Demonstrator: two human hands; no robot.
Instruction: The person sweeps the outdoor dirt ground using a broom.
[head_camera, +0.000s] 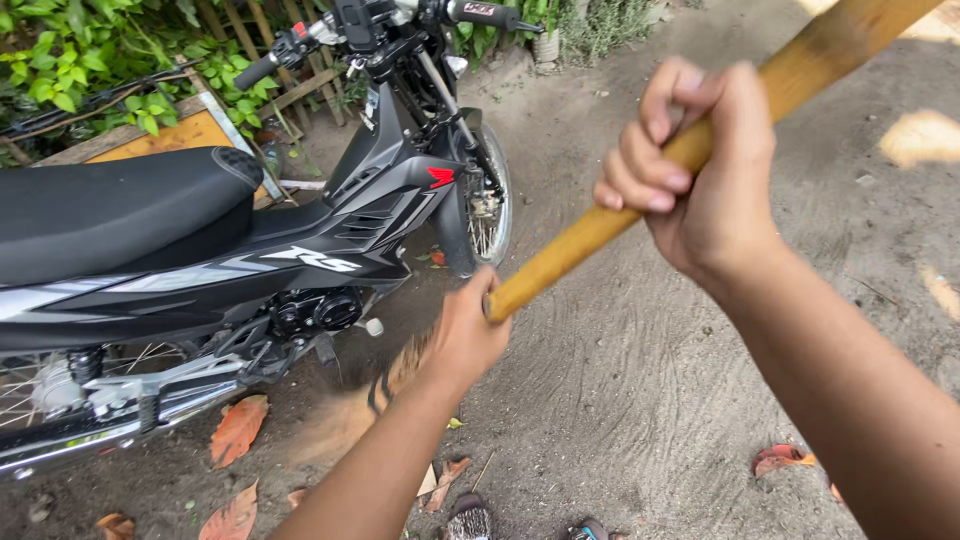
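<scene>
My right hand (700, 180) is wrapped tight round the wooden broom handle (640, 195), fingers (650, 165) curled over the top, thumb hidden behind; my left hand (465, 335) is closed round the same handle lower down, where the wood disappears into my fist; the handle runs on a slant from the upper right corner down to the middle of the view; below my left hand the broom's brush end (350, 410) is a brown blur just over the dirt ground (620, 380), right beside the motorcycle's underside, cannot tell if it touches the ground; the ground shows curved streak marks in the sandy dirt to the right of the brush; black motorcycle (250, 250) stands on the left, black seat (110, 205) at the left edge, front wheel (490, 210) turned toward the middle, handlebars (390, 25) at the top; dry orange leaves (238, 428) lie under the bike and near the bottom edge, another red leaf (780, 458) to the lower right beside my forearm; green leafy plants (90, 60) and a wooden board (165, 135) behind the bike; toes of my sandals (470, 520) at the bottom edge
</scene>
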